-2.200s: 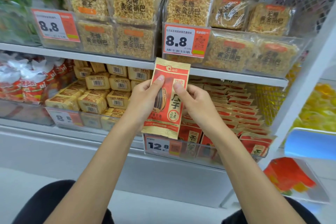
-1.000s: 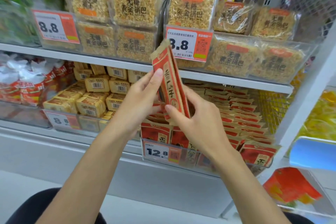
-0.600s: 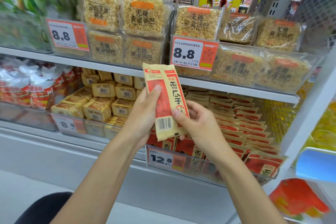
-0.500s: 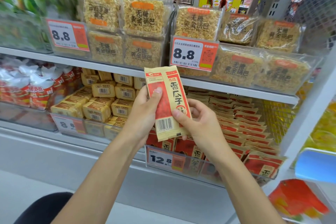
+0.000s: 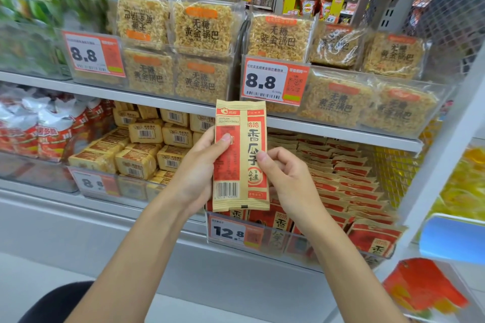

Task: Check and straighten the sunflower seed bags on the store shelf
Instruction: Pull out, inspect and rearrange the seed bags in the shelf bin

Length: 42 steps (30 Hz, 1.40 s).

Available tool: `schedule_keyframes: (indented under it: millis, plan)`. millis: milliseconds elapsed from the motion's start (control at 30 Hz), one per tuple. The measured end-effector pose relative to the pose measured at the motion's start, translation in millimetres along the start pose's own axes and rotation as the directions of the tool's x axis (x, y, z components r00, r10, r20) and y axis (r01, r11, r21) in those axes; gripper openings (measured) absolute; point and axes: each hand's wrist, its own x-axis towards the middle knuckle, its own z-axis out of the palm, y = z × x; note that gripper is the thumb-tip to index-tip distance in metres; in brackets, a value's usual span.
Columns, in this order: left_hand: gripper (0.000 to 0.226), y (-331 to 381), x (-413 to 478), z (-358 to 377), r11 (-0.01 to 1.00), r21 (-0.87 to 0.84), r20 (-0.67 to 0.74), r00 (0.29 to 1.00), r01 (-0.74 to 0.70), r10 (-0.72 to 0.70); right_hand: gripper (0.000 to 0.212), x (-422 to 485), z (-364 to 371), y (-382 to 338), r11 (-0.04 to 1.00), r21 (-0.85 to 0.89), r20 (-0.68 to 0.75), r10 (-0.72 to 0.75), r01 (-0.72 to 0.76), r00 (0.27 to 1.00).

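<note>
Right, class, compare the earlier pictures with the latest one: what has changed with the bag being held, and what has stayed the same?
The sunflower seed bag was flipped: its red front faced the camera, it turned edge-on, and now its barcode side faces us, upright. The left hand and right hand kept hold of it throughout. The shelved bags and the 12.8 price tag stayed put.

The sunflower seed bag (image 5: 241, 155) between the fingers (image 5: 225, 137) is kraft tan with a red panel, black characters and a black-barred barcode. Right of the fingers, the stacked bags (image 5: 349, 181) band red and tan. Below the fingers is a price tag (image 5: 231, 232) — white and orange, with black numerals. Above them are golden cracker packs (image 5: 204, 26) with orange labels.
</note>
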Motion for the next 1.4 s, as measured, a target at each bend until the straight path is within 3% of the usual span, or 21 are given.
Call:
schedule_keyframes:
  millis: [100, 167, 233, 300, 367, 433, 567, 667, 733, 900, 1033, 1167, 1267, 1400]
  plan:
    - [0.03, 1, -1, -2, 1.0, -0.011, 0.03, 0.999, -0.01, 0.01, 0.024, -1, -2, -1, 0.96, -0.276, -0.038, -0.053, 0.041, 0.998]
    - [0.031, 1, -2, 0, 1.0, 0.002, 0.053, 0.998, -0.028, 0.028, 0.041, -1, -3, -2, 0.831, -0.536, -0.107, -0.242, 0.149, 0.964]
    - [0.032, 0, -2, 3, 1.0, -0.006, 0.09, 0.996, -0.026, 0.027, 0.054, -1, -2, -3, 0.735, -0.632, -0.058, -0.361, 0.245, 0.931]
    - [0.041, 0, -1, 3, 0.999, -0.037, 0.131, 0.991, 0.004, 0.0, 0.054, 0, -2, -2, 0.755, -0.607, -0.028, -0.333, 0.248, 0.942]
    - [0.048, 2, -2, 4, 0.999, -0.05, 0.16, 0.987, 0.018, -0.009, 0.059, -1, -3, -5, 0.838, -0.497, -0.006, -0.264, 0.226, 0.965]
    - [0.04, 1, -1, 6, 0.999, 0.008, 0.169, 0.985, -0.042, 0.04, 0.064, -4, -2, -12, 0.899, -0.372, 0.059, -0.224, 0.23, 0.973]
    - [0.044, 1, 2, 3, 0.978, 0.103, 0.109, 0.979, -0.181, 0.17, 0.049, -8, -6, -26, 0.915, -0.281, 0.154, -0.256, 0.29, 0.954]
    - [0.052, 6, 2, 0, 0.967, 0.156, 0.071, 0.978, -0.203, 0.194, 0.029, -5, -10, -26, 0.978, 0.037, 0.129, -0.21, 0.207, 0.969]
    - [0.045, 8, 1, 1, 0.971, 0.15, 0.095, 0.981, -0.184, 0.171, 0.029, -1, -11, -20, 0.975, 0.129, 0.089, -0.194, 0.182, 0.977]
    - [0.035, 4, 2, -1, 0.971, 0.158, 0.099, 0.981, -0.181, 0.167, 0.03, 6, -15, -12, 0.978, 0.085, 0.042, -0.195, 0.191, 0.98]
    - [0.046, 9, 8, -2, 0.942, 0.173, 0.097, 0.956, -0.289, 0.276, 0.03, 13, -18, -24, 0.928, -0.129, 0.008, -0.35, 0.348, 0.937]
    - [0.044, 26, 22, -4, 0.888, 0.262, 0.115, 0.926, -0.378, 0.36, 0.026, 29, -15, -35, 0.882, -0.183, -0.067, -0.452, 0.434, 0.889]
    - [0.038, 30, 30, -12, 0.87, 0.304, 0.1, 0.921, -0.388, 0.376, 0.027, 37, -13, -25, 0.886, -0.196, -0.095, -0.443, 0.42, 0.891]
    - [0.027, 19, 34, -27, 0.89, 0.35, 0.059, 0.955, -0.292, 0.291, 0.031, 41, -13, 2, 0.906, -0.257, -0.09, -0.369, 0.336, 0.925]
